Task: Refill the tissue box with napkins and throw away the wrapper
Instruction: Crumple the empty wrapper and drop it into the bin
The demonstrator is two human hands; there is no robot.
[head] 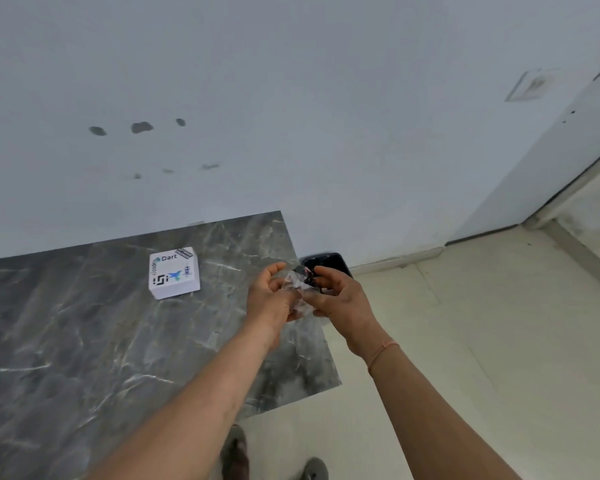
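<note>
A pale grey wall [291,98] fills the far half of the view, marked with a few dark smudges. Below it a grey marble counter [84,341] spreads across the near left, and cream floor tiles [482,323] take the right side. On the floor at the far right corner of the counter, against the wall, stands a black bin [329,259], partly hidden behind the hands. The white tissue box [174,273], covered in stickers, sits flat on the counter toward its far edge, well apart from the hands and to their left. Both forearms reach forward over the counter's right edge. The left hand [269,299] and right hand [340,303] meet around a crumpled clear wrapper [300,289], each closed on it with curled fingers, holding it up in the air near the bin. A thin orange thread [383,351] circles the right wrist. Two sandalled feet [236,455] show at the near edge.
</note>
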